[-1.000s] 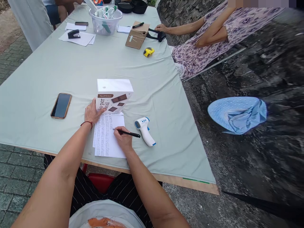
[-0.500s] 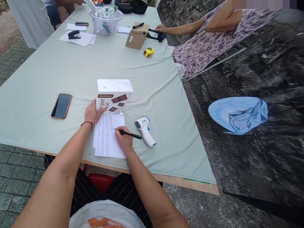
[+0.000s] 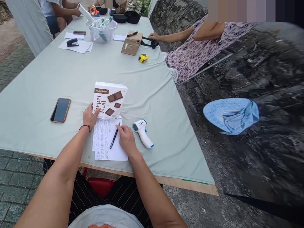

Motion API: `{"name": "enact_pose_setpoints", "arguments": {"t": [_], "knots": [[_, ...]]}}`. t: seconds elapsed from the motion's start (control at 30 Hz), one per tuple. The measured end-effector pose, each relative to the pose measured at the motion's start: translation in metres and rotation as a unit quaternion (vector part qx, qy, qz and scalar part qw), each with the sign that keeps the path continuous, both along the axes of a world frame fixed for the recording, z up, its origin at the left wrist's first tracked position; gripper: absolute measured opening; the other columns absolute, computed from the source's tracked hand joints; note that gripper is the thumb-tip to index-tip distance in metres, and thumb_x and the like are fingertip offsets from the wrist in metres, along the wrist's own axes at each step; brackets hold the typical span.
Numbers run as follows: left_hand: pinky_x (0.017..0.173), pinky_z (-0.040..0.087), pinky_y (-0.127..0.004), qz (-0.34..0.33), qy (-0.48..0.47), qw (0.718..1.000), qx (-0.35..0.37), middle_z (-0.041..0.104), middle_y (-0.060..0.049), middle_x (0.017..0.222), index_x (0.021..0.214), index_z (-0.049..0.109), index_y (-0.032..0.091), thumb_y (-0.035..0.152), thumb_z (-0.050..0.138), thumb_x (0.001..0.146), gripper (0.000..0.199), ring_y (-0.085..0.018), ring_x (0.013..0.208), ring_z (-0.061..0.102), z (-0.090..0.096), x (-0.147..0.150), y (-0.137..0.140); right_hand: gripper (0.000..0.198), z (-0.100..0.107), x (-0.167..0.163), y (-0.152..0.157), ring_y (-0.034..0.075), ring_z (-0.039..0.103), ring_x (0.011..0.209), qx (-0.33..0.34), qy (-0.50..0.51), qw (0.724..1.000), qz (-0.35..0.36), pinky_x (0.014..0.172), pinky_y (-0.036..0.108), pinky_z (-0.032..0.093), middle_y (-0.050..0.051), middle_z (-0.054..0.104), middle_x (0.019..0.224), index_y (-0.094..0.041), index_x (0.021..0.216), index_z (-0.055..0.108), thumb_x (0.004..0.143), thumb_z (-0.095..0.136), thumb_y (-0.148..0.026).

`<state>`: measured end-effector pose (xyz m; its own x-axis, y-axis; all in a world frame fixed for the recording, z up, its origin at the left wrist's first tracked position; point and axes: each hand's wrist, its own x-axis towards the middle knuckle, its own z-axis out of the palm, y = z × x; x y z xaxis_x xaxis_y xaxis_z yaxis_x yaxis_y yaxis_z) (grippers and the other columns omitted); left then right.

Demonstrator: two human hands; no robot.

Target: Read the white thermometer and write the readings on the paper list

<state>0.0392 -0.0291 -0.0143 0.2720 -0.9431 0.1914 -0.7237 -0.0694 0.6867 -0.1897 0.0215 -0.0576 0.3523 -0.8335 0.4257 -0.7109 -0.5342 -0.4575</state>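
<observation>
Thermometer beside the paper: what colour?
White thermometer with blue trim, clearest in the head view.

Phone point(image 3: 60, 110), thermometer point(image 3: 142, 133) — tape measure point(image 3: 143, 58)

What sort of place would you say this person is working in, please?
Probably an outdoor registration or check-in table: a cloth-covered table set on paving stones, with a handwritten list and an infrared thermometer on it.

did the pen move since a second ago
Yes. The pen has gone from a writing grip in the right hand to lying flat on the paper, left of that hand, farther from the thermometer.
</observation>
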Motion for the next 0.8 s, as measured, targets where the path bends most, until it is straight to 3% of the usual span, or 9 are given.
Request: {"name": "enact_pose_setpoints", "arguments": {"t": [0.17,0.27,0.33,0.4,0.47,0.53,0.67,0.73,0.8], "knots": [[0.102,0.039,-0.045,0.001,-0.011,1.0,-0.003,0.063,-0.009,0.127,0.128,0.052,0.022,0.053,0.038,0.096,0.047,-0.029,0.118,0.055,0.0,-0.001,0.001,0.042,0.002,-0.017,0.002,0.025,0.053,0.097,-0.033,-0.02,0.998,-0.053,0.09,0.041,0.046,0.013,0.057,0.109,-0.018,0.123,0.063,0.09,0.038,-0.012],[0.102,0.039,-0.046,0.002,-0.01,1.0,0.001,0.064,-0.01,0.124,0.127,0.052,0.022,0.053,0.038,0.096,0.047,-0.03,0.118,0.055,0.0,-0.001,0.002,0.04,0.005,-0.043,-0.001,0.032,0.05,0.11,-0.026,-0.023,0.984,-0.176,0.095,0.049,0.042,0.017,0.053,0.12,-0.017,0.125,0.061,0.087,0.052,-0.028],[0.101,0.039,-0.047,0.002,-0.009,1.0,0.004,0.063,-0.01,0.124,0.127,0.052,0.021,0.055,0.037,0.095,0.048,-0.031,0.117,0.055,0.0,0.0,0.003,0.05,0.004,-0.063,-0.006,0.035,0.05,0.11,0.023,0.003,0.964,-0.266,0.091,0.05,0.043,0.02,0.052,0.122,-0.016,0.125,0.06,0.082,0.06,-0.04],[0.101,0.039,-0.048,0.003,-0.01,1.0,0.004,0.063,-0.011,0.124,0.127,0.052,0.022,0.055,0.037,0.095,0.049,-0.031,0.116,0.055,-0.001,0.001,0.003,0.053,0.004,-0.079,-0.012,0.035,0.054,0.102,0.119,0.037,0.947,-0.298,0.083,0.048,0.045,0.019,0.056,0.112,-0.017,0.12,0.062,0.078,0.064,-0.049],[0.102,0.039,-0.047,0.005,-0.012,1.0,0.002,0.063,-0.011,0.123,0.128,0.052,0.022,0.056,0.036,0.096,0.049,-0.03,0.116,0.055,-0.001,0.001,0.004,0.046,0.005,-0.086,-0.017,0.033,0.057,0.093,0.207,0.052,0.933,-0.29,0.076,0.044,0.045,0.016,0.06,0.099,-0.019,0.108,0.066,0.077,0.062,-0.053],[0.102,0.039,-0.046,0.007,-0.014,1.0,0.004,0.063,-0.011,0.122,0.128,0.051,0.022,0.055,0.036,0.096,0.049,-0.03,0.116,0.055,-0.001,0.001,0.004,0.041,0.009,-0.084,-0.018,0.031,0.058,0.088,0.248,0.023,0.926,-0.285,0.072,0.041,0.044,0.014,0.061,0.092,-0.02,0.097,0.067,0.077,0.06,-0.055],[0.101,0.039,-0.046,0.008,-0.018,1.0,0.01,0.063,-0.011,0.122,0.129,0.051,0.021,0.055,0.035,0.096,0.049,-0.03,0.115,0.055,-0.001,0.001,0.003,0.049,0.032,-0.052,-0.013,0.026,0.058,0.081,0.268,-0.21,0.913,-0.226,0.071,0.035,0.044,0.009,0.065,0.087,-0.018,0.091,0.065,0.07,0.062,-0.062],[0.1,0.039,-0.046,0.008,-0.018,1.0,0.008,0.063,-0.011,0.121,0.128,0.052,0.02,0.054,0.035,0.096,0.049,-0.03,0.114,0.055,-0.001,0.002,0.003,0.05,0.051,-0.029,-0.009,0.022,0.057,0.078,0.27,-0.362,0.879,-0.155,0.069,0.032,0.044,0.006,0.064,0.083,-0.018,0.091,0.063,0.068,0.064,-0.063],[0.1,0.039,-0.046,0.009,-0.02,1.0,0.006,0.063,-0.011,0.12,0.127,0.053,0.02,0.053,0.035,0.096,0.048,-0.03,0.113,0.055,-0.001,0.002,0.002,0.044,0.07,-0.005,-0.005,0.017,0.052,0.067,0.3,-0.478,0.823,-0.055,0.063,0.029,0.042,0.002,0.058,0.071,-0.019,0.083,0.059,0.073,0.062,-0.062]]}}
